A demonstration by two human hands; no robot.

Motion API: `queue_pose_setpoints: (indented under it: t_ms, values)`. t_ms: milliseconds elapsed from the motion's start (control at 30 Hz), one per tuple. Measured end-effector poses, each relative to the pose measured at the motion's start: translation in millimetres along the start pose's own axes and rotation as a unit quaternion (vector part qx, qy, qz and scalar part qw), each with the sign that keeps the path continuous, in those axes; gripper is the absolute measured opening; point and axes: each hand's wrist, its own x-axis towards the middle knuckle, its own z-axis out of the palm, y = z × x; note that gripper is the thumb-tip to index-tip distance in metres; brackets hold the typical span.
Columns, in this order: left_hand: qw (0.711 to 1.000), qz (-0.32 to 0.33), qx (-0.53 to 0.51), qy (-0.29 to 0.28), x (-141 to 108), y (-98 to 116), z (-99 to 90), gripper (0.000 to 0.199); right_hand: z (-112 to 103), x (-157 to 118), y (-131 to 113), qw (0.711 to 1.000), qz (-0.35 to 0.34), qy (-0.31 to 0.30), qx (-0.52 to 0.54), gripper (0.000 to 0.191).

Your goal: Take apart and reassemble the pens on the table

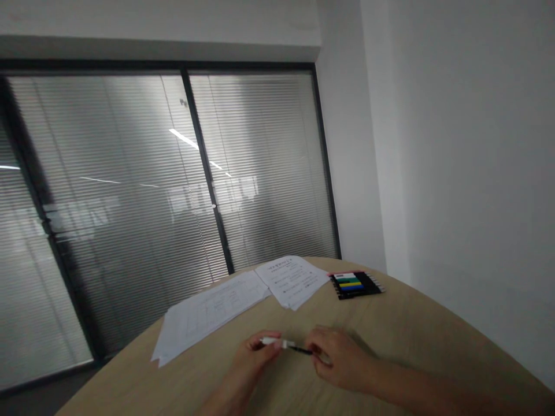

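Over the wooden table, my left hand point(256, 357) pinches the white part of a slim pen point(287, 344) between thumb and fingers. A thin dark section of the pen point(300, 349) runs right from the white part to my right hand point(340, 357). My right hand's fingers are curled around the far end of that dark section, and a pale piece shows under them. Whether the two sections are joined or partly pulled apart I cannot tell. Both hands are slightly blurred.
Printed sheets point(212, 312) lie on the table's far left, with more sheets point(295, 280) beside them. A black item with coloured stripes point(353, 284) lies right of the papers. Behind the curved table point(390, 323) are a blinds-covered glass partition point(130, 202) and white wall point(468, 173).
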Motion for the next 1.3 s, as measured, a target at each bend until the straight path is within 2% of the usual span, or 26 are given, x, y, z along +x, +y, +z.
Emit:
queue_pose_setpoints:
  t_ms: [100, 167, 433, 667, 833, 1133, 1300]
  values:
    - [0.993, -0.056, -0.095, 0.048, -13.1, -9.3, -16.6, 0.032, 12.5, -3.3, 2.4, 0.989, 0.079, 0.014, 0.124, 0.016]
    - [0.986, -0.078, -0.138, 0.058, -19.6, -13.1, -22.1, 0.033, 19.7, -7.6, 2.9, 0.983, 0.094, 0.02, 0.158, 0.016]
    - [0.976, -0.075, -0.2, 0.05, -33.1, -16.0, -21.3, 0.028, 28.8, -25.2, -2.5, 0.997, 0.033, -0.027, 0.07, 0.018]
    - [0.954, -0.103, -0.282, -0.014, -35.5, -26.9, -14.9, 0.028, 31.5, -28.0, 0.5, 0.997, 0.025, -0.033, 0.07, 0.019]
    - [0.955, -0.109, -0.275, -0.003, -40.3, -22.4, -16.5, 0.023, 32.4, -29.2, 0.5, 0.997, 0.025, -0.034, 0.058, 0.019]
    - [0.958, -0.094, -0.272, 0.003, -39.9, -19.1, -12.3, 0.028, 29.8, -26.5, -3.8, 0.999, 0.007, -0.036, -0.018, 0.02]
    - [0.951, -0.11, -0.287, -0.026, -46.4, -14.5, -7.0, 0.027, 31.3, -27.7, -3.6, 0.998, -0.03, -0.037, -0.049, 0.022]
